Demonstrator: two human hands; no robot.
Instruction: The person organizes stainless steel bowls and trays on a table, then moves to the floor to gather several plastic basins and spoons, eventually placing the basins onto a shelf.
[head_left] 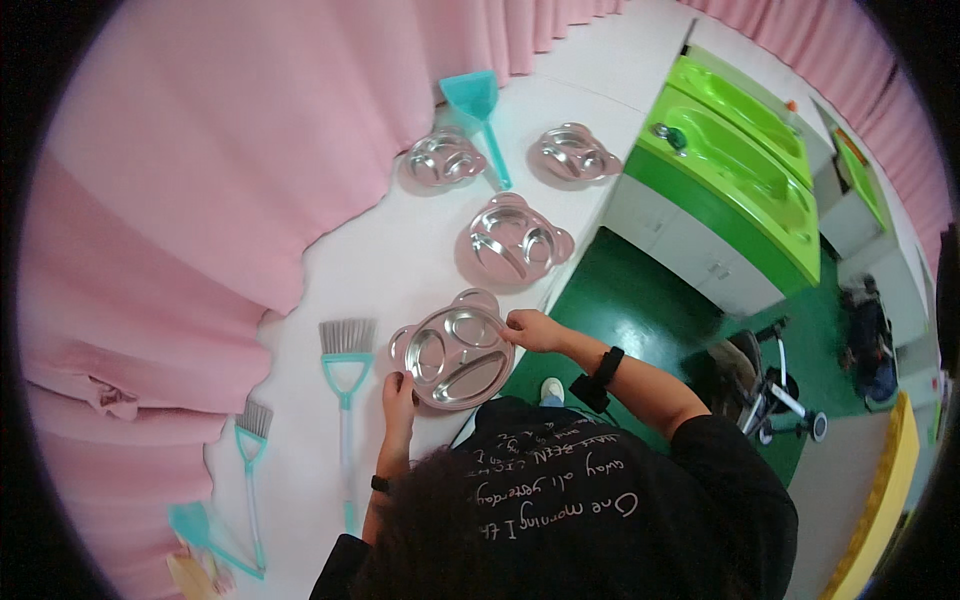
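A person in a black top stands at a long white counter and holds a bear-shaped metal tray with both hands. The left hand grips the rim at about eight o'clock of the tray, the right hand holds it at two o'clock — the tray looks tilted up from the counter.

At twelve o'clock from it lies a second bear tray, and further on two more, with a teal dustpan between them. At nine o'clock of the held tray lies a small teal broom; another broom lies further left. A pink curtain hangs behind the counter — green cabinets stand at two o'clock.
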